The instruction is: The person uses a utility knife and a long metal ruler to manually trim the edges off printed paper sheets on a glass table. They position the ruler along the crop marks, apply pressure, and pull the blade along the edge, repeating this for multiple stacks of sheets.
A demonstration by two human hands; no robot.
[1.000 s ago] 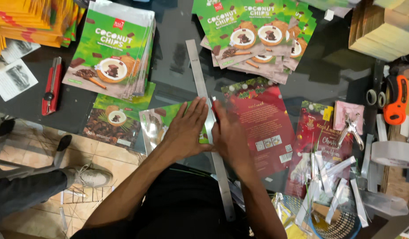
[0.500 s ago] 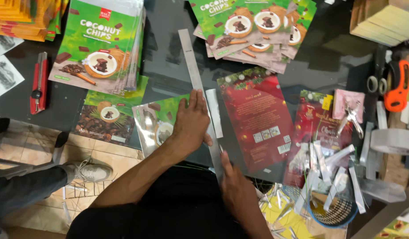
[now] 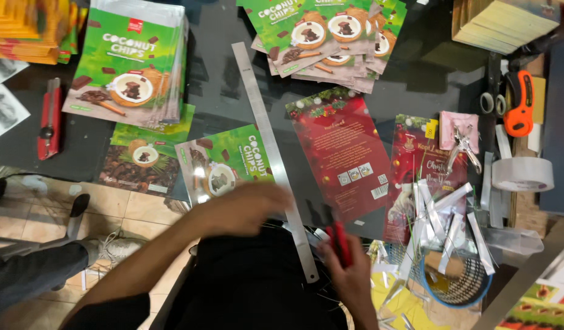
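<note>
While the long steel ruler (image 3: 273, 153) lies slantwise on the dark glass table (image 3: 221, 79), running from the far stacks down to the near edge, the left hand (image 3: 248, 208) hovers blurred just left of its lower part, fingers curled loosely together; whether it touches the ruler or the pouch cannot be told. A green snack pouch (image 3: 224, 168) lies flat directly beyond that hand, its right edge against the ruler. The right hand (image 3: 349, 275) sits at the near edge, just right of the ruler's lower end, closed around a red utility knife (image 3: 340, 241) whose body points away from the person. A red festive pouch (image 3: 346, 159) lies right of the ruler, beyond the right hand. Further left, a stack of green pouches (image 3: 132, 67) and a second red cutter (image 3: 48, 119) rest well apart from both hands.
</note>
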